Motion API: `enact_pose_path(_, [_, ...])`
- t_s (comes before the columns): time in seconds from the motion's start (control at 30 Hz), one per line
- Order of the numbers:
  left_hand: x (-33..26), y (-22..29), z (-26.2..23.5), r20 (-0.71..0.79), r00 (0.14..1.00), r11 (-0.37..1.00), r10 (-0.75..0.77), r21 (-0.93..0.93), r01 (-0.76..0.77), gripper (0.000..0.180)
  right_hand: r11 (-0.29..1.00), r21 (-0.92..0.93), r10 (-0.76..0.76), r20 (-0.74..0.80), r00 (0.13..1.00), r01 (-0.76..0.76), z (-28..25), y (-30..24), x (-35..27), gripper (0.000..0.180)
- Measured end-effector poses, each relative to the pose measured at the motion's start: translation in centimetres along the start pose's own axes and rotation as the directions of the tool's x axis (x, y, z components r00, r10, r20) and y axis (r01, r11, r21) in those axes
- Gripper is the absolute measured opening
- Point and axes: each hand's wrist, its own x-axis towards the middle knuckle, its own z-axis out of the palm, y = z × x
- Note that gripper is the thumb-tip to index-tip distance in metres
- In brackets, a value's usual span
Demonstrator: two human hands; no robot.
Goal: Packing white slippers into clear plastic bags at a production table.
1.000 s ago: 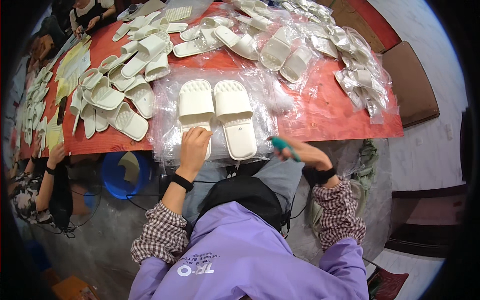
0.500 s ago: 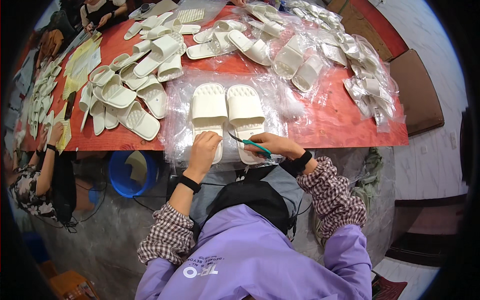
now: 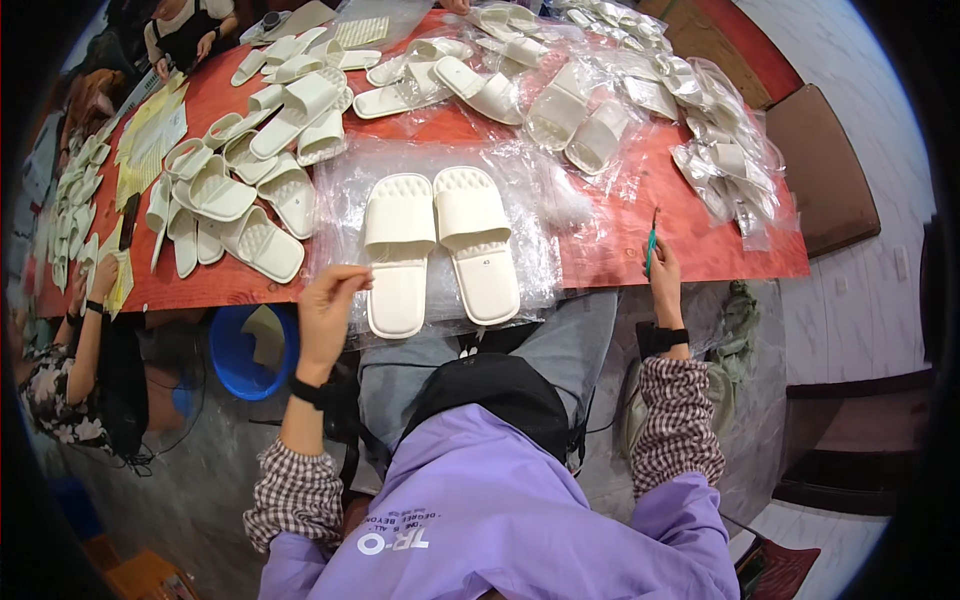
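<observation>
A pair of cream slippers, the left one [image 3: 397, 295] and the right one [image 3: 486, 285], lies side by side on a stack of clear plastic bags [image 3: 342, 185] at the table's near edge. Just left of the left slipper, my left hand [image 3: 330, 312] is raised with thumb and forefinger pinched together; whatever is between them is too small to make out. Off to the right, well apart from the slippers, my right hand [image 3: 664, 285] grips scissors [image 3: 651, 250] with green handles, the blades pointing away from me.
Loose cream slippers [image 3: 225, 190] are heaped to the left on the red table [image 3: 630, 235]. Bagged slippers [image 3: 735, 165] pile up at the right. A blue bucket [image 3: 240, 385] stands below the edge. At far left are a co-worker's hands [image 3: 103, 275]; another person [image 3: 190, 30] sits beyond.
My right hand has swung right, away from the slippers, with the scissors. My left hand has lifted off the left slipper and moved left. The right slipper now lies slightly angled.
</observation>
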Motion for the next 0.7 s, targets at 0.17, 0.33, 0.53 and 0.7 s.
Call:
enact_pose_path(0.17, [0.4,2.1,-8.0,-0.054,0.995,0.914,0.088,-0.393,-0.102,0.013,0.706,-0.689,-0.325,-0.113,0.939,0.162,-4.8,7.0,3.7,0.038])
enact_pose_path(0.33, [-0.7,-2.4,-23.6,-0.322,0.945,0.870,-0.052,-0.479,-0.115,0.027,0.564,-0.786,-0.376,0.028,0.926,0.253,-3.2,7.0,6.2,0.033])
enact_pose_path(0.53, [-11.9,-11.3,-37.8,-0.661,0.685,0.899,-0.307,-0.437,-0.018,0.033,0.911,-0.389,-0.079,0.157,0.984,0.135,1.7,4.7,4.7,0.027])
enact_pose_path(0.7, [-25.3,-15.7,-41.1,-0.716,0.681,0.940,-0.153,0.107,0.324,0.014,0.975,0.052,0.183,0.376,0.908,-0.218,10.5,2.8,1.5,0.026])
